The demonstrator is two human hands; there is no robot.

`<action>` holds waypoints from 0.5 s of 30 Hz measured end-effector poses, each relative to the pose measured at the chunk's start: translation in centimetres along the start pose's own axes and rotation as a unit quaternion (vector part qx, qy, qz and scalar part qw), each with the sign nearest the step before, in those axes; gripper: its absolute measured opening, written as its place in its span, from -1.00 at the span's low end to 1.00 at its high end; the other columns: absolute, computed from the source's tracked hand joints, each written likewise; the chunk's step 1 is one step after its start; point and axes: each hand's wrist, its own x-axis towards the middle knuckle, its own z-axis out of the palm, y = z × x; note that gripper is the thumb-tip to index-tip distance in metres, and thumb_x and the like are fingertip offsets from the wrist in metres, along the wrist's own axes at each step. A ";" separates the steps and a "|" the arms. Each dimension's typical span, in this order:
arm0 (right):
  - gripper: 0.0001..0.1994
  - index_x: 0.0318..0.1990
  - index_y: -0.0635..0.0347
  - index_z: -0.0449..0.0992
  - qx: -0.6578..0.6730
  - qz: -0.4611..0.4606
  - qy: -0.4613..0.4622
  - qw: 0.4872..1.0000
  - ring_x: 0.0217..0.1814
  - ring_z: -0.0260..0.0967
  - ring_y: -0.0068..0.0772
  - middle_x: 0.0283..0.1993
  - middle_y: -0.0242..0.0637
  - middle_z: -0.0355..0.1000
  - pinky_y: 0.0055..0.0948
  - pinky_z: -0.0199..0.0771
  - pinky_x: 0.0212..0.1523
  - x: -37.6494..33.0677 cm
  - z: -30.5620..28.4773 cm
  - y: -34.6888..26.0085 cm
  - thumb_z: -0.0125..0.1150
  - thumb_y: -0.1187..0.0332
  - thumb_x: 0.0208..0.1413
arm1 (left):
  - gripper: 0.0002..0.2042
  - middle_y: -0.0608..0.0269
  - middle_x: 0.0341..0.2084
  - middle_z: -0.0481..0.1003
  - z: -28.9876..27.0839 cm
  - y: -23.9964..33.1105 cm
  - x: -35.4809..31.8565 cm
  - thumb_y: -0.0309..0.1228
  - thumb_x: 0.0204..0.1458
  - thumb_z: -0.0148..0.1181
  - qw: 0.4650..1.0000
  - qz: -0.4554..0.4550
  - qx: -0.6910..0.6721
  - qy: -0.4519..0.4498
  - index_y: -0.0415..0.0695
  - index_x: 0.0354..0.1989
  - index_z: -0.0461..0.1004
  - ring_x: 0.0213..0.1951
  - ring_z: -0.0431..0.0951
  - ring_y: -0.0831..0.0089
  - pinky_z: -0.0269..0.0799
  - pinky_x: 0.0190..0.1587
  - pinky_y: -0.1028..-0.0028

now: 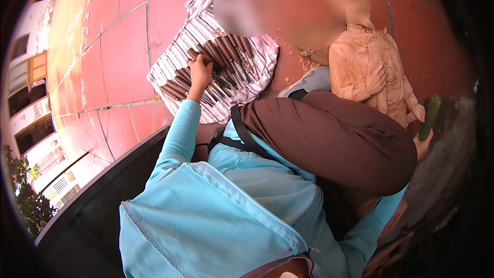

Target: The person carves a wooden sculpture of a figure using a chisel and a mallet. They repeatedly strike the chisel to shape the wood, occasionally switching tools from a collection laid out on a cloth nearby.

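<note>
Several carving chisels (224, 54) with brown wooden handles lie in rows on a striped cloth (170, 62), which looks like a shirt. My left hand (199, 74) reaches over them, its fingers closed on the brown handle of one chisel (192, 53). Beyond my raised knee, my right hand (423, 146) grips a thick green cylinder (430, 118), which stands slightly tilted; part of this hand is hidden by my leg. Against my legs rests a carved wooden figure (363, 67) with one hand on its chest.
Red floor tiles (123, 36) spread around the cloth. Wood shavings (307, 62) lie near my shoe (315, 80). A blurred patch covers the area beyond the cloth. Along the left stands a dark low edge (98, 190), with buildings and a plant (28, 195) past it.
</note>
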 end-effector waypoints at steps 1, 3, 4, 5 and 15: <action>-0.59 0.13 -0.22 0.31 -0.003 0.002 0.000 1.000 -0.03 0.39 0.15 -0.09 -0.04 0.48 -0.09 0.39 -0.16 -0.1 0.0 -0.2 0.15 0.21 0.09 | -0.74 -0.19 -0.27 0.35 -0.2 -0.6 0.0 -0.40 -0.09 0.25 1.000 0.000 0.011 0.004 -0.11 -0.21 0.40 -0.09 0.36 -0.07 0.36 -0.06 0.19; -0.58 0.13 -0.23 0.31 -0.003 -0.001 0.004 1.000 -0.03 0.38 0.16 -0.09 -0.04 0.48 -0.08 0.39 -0.16 -0.3 -0.1 -0.4 0.15 0.21 0.09 | -0.75 -0.23 -0.25 0.35 -0.5 -1.8 -0.1 -0.34 -0.05 0.25 1.000 0.000 0.021 0.009 -0.14 -0.23 0.43 -0.06 0.32 -0.09 0.35 -0.05 0.19; -0.58 0.14 -0.23 0.31 -0.001 -0.007 0.009 1.000 -0.03 0.38 0.16 -0.09 -0.04 0.48 -0.08 0.39 -0.16 -0.6 -0.1 -0.5 0.15 0.21 0.08 | -0.75 -0.24 -0.24 0.35 -0.5 -2.3 -0.2 -0.30 -0.03 0.23 0.999 -0.006 0.033 0.009 -0.15 -0.23 0.44 -0.05 0.30 -0.10 0.33 -0.04 0.17; -0.57 0.14 -0.24 0.31 0.000 -0.012 0.019 1.000 -0.02 0.38 0.16 -0.09 -0.04 0.48 -0.07 0.39 -0.15 -0.5 -0.4 -0.6 0.16 0.21 0.08 | -0.74 -0.26 -0.24 0.35 -0.1 -2.2 -0.1 -0.26 0.00 0.21 0.999 -0.008 0.040 0.009 -0.17 -0.24 0.45 -0.05 0.28 -0.11 0.30 -0.02 0.15; -0.53 0.13 -0.19 0.30 0.051 0.000 0.024 0.998 -0.06 0.39 0.17 -0.15 -0.01 0.48 -0.06 0.41 -0.17 -1.0 -1.1 -3.0 0.21 0.34 0.02 | -0.36 -0.34 0.05 0.16 1.1 -0.8 0.6 0.13 -0.03 0.15 0.977 -0.116 0.178 -0.006 -0.38 -0.22 0.51 0.10 0.18 -0.19 0.21 0.12 0.09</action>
